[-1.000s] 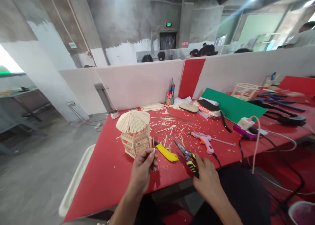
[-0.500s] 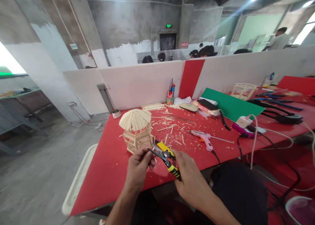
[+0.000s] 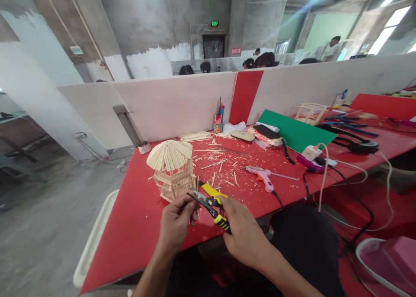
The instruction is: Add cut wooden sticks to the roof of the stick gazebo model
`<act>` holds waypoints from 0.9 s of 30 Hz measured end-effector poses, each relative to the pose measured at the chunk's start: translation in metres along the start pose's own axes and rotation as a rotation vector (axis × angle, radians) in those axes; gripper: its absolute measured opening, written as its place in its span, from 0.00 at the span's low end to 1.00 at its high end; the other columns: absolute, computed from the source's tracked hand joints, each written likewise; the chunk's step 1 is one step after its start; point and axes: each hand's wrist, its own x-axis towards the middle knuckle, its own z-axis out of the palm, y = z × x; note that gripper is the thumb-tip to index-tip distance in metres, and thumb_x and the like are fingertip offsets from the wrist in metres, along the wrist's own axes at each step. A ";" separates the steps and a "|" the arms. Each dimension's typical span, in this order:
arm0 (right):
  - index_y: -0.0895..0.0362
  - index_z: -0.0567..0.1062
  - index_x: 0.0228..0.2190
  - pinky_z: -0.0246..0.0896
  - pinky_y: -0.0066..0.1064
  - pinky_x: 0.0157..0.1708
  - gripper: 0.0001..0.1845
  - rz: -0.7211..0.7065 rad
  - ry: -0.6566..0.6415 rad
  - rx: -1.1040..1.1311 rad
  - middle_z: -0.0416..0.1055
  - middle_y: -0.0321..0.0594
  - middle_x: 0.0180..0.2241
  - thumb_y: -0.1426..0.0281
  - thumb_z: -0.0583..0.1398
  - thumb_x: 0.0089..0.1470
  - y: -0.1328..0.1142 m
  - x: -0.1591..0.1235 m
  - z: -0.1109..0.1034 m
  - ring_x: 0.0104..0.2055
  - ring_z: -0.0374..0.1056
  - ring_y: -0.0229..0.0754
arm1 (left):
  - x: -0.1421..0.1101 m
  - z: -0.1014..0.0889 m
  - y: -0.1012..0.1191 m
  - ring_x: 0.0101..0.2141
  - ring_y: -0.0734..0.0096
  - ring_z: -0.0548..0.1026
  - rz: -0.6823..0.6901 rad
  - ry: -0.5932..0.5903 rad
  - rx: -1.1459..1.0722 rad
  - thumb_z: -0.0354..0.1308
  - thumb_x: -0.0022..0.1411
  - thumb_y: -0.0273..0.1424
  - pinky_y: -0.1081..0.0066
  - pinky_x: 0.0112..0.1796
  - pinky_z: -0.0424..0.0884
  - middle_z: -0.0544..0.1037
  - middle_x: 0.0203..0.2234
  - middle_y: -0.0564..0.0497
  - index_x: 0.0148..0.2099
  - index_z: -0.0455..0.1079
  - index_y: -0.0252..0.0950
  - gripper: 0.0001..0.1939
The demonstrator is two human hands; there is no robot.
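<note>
My right hand (image 3: 242, 225) is wrapped round a pair of pliers (image 3: 211, 205) with yellow-and-black handles. Their jaws stand apart and point left, toward my left hand (image 3: 177, 221). That hand is pinched closed at the jaw tips; whatever lies between its fingers is too small to make out. Just behind the hands stands a small pavilion model (image 3: 172, 171) built of thin wooden sticks, its conical roof made of sticks laid side by side. Beyond the pliers a yellow object (image 3: 210, 190) with a dark end lies on the table, partly hidden.
Loose sticks (image 3: 196, 136) and scraps litter the red table (image 3: 130, 227). A pink glue gun (image 3: 264, 175) lies right of them, near a purple power strip (image 3: 310, 163) with cables. Farther back are a pen holder (image 3: 218, 124), an oval case (image 3: 242, 135) and a green board (image 3: 295, 130).
The camera view has turned a little to the right and down, so everything sits farther left. Both hands keep the same hold, with the pliers' jaws still at the left fingertips.
</note>
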 end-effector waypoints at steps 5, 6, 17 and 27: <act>0.62 0.60 0.57 0.56 0.45 0.52 0.34 0.006 -0.045 0.043 0.65 0.53 0.51 0.76 0.53 0.46 -0.001 0.001 0.000 0.52 0.61 0.52 | -0.001 -0.003 0.001 0.17 0.76 0.63 0.008 0.003 0.077 0.61 0.51 0.34 0.76 0.20 0.60 0.67 0.12 0.55 0.26 0.74 0.35 0.08; 0.61 0.60 0.57 0.56 0.45 0.52 0.34 0.010 -0.055 0.050 0.65 0.52 0.51 0.76 0.54 0.46 -0.001 0.001 -0.001 0.52 0.62 0.51 | -0.001 -0.004 0.001 0.17 0.76 0.63 0.013 0.002 0.087 0.61 0.51 0.34 0.76 0.20 0.60 0.67 0.13 0.55 0.26 0.74 0.35 0.08; 0.58 0.67 0.48 0.62 0.33 0.40 0.23 0.091 -0.079 0.224 0.74 0.45 0.37 0.76 0.54 0.47 0.008 -0.007 0.006 0.39 0.70 0.46 | -0.008 0.006 -0.010 0.14 0.79 0.63 -0.127 0.023 -0.022 0.64 0.47 0.38 0.78 0.18 0.60 0.70 0.13 0.54 0.26 0.73 0.33 0.12; 0.62 0.60 0.55 0.56 0.40 0.53 0.28 0.103 0.036 0.062 0.66 0.52 0.51 0.71 0.54 0.52 0.023 -0.010 -0.009 0.54 0.62 0.50 | -0.005 0.010 -0.017 0.17 0.80 0.66 -0.203 0.063 -0.241 0.69 0.43 0.36 0.79 0.19 0.63 0.74 0.18 0.53 0.30 0.72 0.32 0.14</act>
